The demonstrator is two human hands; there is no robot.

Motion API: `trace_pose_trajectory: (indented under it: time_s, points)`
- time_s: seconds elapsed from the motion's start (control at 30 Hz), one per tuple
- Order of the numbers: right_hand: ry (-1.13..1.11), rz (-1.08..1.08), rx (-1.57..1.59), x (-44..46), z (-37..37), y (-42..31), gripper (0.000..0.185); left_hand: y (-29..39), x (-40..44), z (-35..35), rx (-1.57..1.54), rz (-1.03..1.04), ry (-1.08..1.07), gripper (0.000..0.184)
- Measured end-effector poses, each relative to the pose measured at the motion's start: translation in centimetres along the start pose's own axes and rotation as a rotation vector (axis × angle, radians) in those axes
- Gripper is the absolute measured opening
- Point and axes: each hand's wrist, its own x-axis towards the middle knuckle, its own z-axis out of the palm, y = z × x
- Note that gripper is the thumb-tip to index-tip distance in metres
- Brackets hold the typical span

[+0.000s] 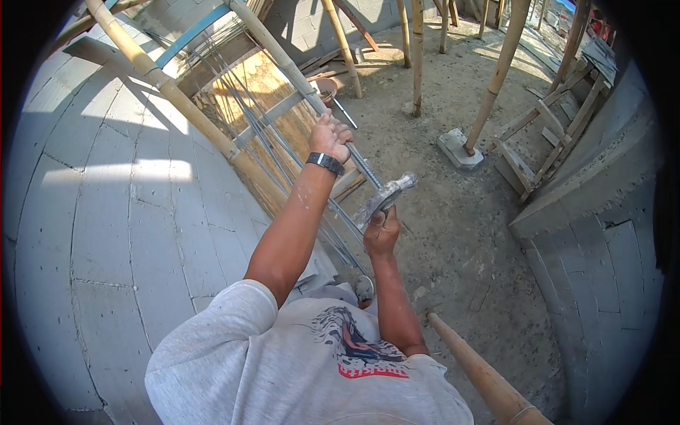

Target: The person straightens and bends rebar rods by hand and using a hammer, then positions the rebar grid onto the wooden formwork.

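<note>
Left hand [331,136] outstretched, right hand [382,232] nearer, both curled.

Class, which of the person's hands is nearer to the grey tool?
Right. The right hand holds the tool; the left hand is farther forward, apart from it, closed around a metal rod.

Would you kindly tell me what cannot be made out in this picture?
Head view:
Hammer: handle mostly hidden by the right hand.
Rod: gripped part hidden by the left hand.
Watch: display too small to read.
Lower-right bamboo pole: near end cut off by bottom edge.
</note>
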Motion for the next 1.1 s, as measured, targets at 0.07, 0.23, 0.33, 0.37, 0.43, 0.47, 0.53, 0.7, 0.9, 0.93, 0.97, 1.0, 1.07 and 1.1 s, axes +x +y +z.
trace_pose_trajectory:
  time_s: [0.07,0.23,0.33,0.37,0.43,0.47,0.53,0.7,0.9,0.93,0.97,1.0,1.07,1.1]
  points:
    - [0.079,0.015,0.092,-0.5,-1.5,-1.3,0.058,0.5,0.7,0.0,-0.015,-0.007,-0.032,0.021]
    - [0.097,-0.283,0.401,-1.9,-1.3,1.9,0.059,0.6,-0.1,1.6,0.071,0.066,0.051,0.022]
    - [0.028,0.079,0.095,-2.1,-1.8,1.9,0.059,-0.1,-0.5,-0.1,0.07,0.033,0.064,0.022]
    - [0.001,0.162,0.003,-0.3,-1.5,1.9,0.059,0.2,0.4,0.5,0.06,0.042,0.044,0.022]
    - [0.089,0.201,0.185,-1.7,-2.1,0.9,0.054,-0.2,0.3,0.5,0.102,0.053,0.066,0.024]
    - [0.125,0.215,0.247,-2.4,-2.5,0.7,0.05,-0.5,0.4,0.1,0.082,0.049,0.062,0.025]
    - [0.17,0.195,0.269,-3.2,-3.1,1.0,0.046,-0.6,0.3,0.0,0.11,0.069,0.075,0.023]
    - [0.098,0.442,0.107,-4.6,-5.8,2.7,0.045,-1.4,1.3,-2.8,0.109,0.005,0.091,0.029]
    - [0.124,0.591,-0.002,-5.0,-7.8,3.5,0.042,-3.6,1.4,-6.8,0.144,-0.026,0.231,0.037]
    - [0.121,0.627,-0.004,-4.8,-8.3,3.4,0.042,-4.1,1.6,-7.6,0.148,-0.031,0.236,0.038]
    - [0.119,0.662,-0.004,-4.5,-8.6,3.3,0.042,-4.4,1.9,-8.4,0.153,-0.035,0.239,0.039]
    - [0.117,0.696,-0.003,-4.3,-8.9,3.2,0.041,-4.7,2.3,-9.2,0.16,-0.037,0.242,0.039]
    - [0.126,0.725,-0.014,-3.6,-9.3,2.9,0.039,-5.5,2.8,-10.6,0.218,-0.046,0.276,0.039]
    - [0.132,0.737,-0.019,-3.2,-9.6,2.7,0.038,-5.9,3.1,-11.0,0.248,-0.052,0.291,0.039]
